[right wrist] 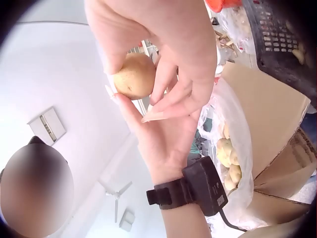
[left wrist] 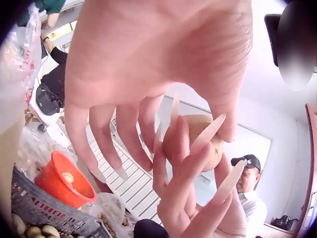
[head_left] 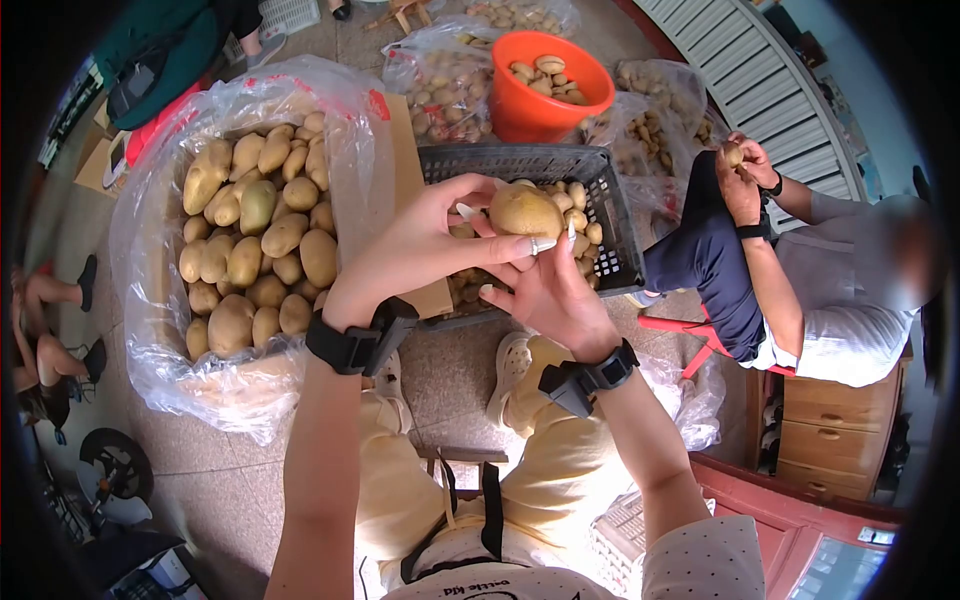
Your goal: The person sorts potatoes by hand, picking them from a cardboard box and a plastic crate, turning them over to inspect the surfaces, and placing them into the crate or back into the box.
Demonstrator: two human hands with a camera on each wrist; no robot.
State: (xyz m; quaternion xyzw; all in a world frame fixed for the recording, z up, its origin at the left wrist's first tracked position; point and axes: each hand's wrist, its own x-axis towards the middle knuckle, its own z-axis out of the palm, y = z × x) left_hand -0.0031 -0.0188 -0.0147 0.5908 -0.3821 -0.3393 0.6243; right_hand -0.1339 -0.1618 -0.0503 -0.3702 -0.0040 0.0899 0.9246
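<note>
Between both hands, above a black crate, is a large yellow-brown potato with a smooth skin. My left hand holds it from the left, its thumb along the near side and a ring on a finger. From below and the right, my right hand grips the same potato, fingers and thumb bent around it. In the left wrist view, the right fingers with long pale nails cover part of the potato. The right wrist view shows the potato between right thumb and fingers, the left thumb at its lower edge.
The black crate holds small potatoes. On the left stands a plastic-lined carton of large potatoes. An orange bucket and bags of potatoes are behind. A seated person at right holds another potato.
</note>
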